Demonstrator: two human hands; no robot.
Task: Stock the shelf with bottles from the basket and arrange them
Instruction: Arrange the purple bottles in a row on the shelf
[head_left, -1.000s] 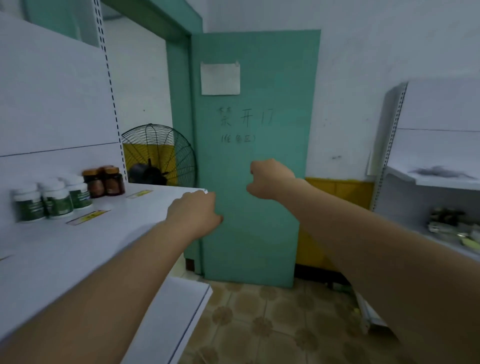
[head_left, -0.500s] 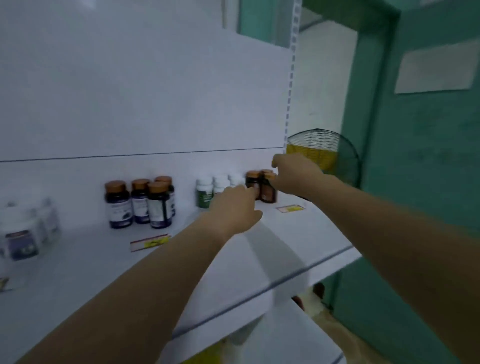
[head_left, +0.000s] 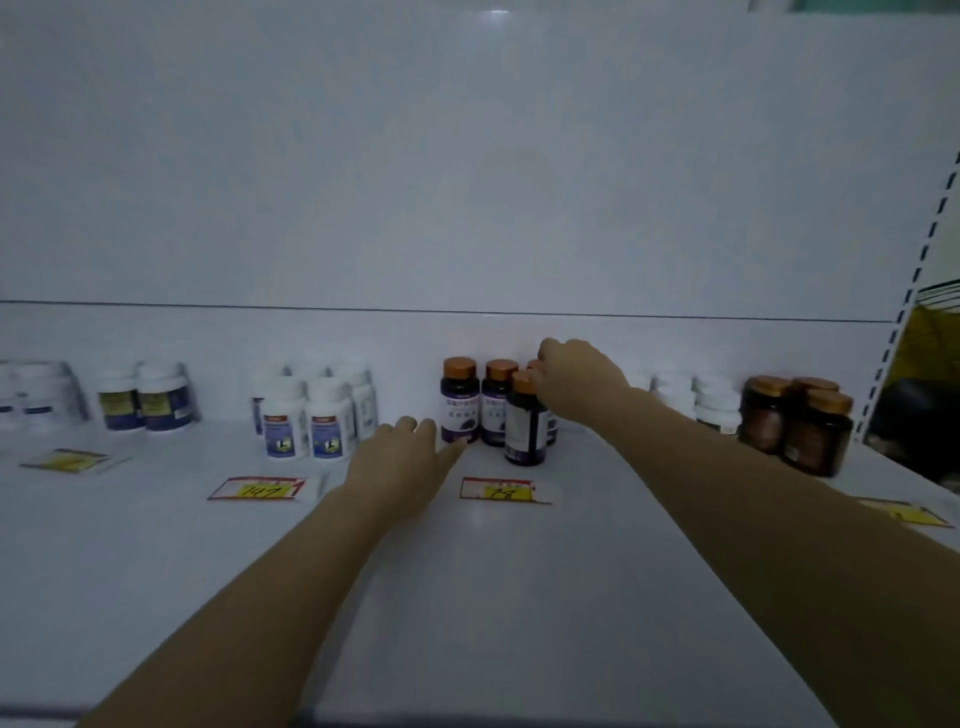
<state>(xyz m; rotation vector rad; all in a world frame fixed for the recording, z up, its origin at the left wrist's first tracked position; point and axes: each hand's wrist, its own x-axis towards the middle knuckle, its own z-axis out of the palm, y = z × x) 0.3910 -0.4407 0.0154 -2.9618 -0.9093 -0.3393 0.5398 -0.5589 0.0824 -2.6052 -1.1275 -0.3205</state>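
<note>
Several dark purple bottles with copper caps stand in a cluster at the back of the white shelf (head_left: 519, 597). My right hand (head_left: 576, 382) reaches over them, fingers curled down onto the cap of the rear right bottle, just behind the front bottle (head_left: 525, 428). That rear bottle is mostly hidden by the hand. My left hand (head_left: 410, 457) lies low on the shelf with fingers straight, its fingertips at the base of the leftmost purple bottle (head_left: 460, 402). The basket is not in view.
White bottles with blue labels (head_left: 306, 421) stand to the left, with more white-capped bottles (head_left: 148, 400) beyond. Brown bottles (head_left: 800, 421) and small white bottles (head_left: 717, 405) stand to the right. Price tags (head_left: 504, 491) lie on the shelf in front of each group.
The view swung left from the green door to the shelf. Both hands moved from the brown bottles at the shelf's right end to the purple bottles.
</note>
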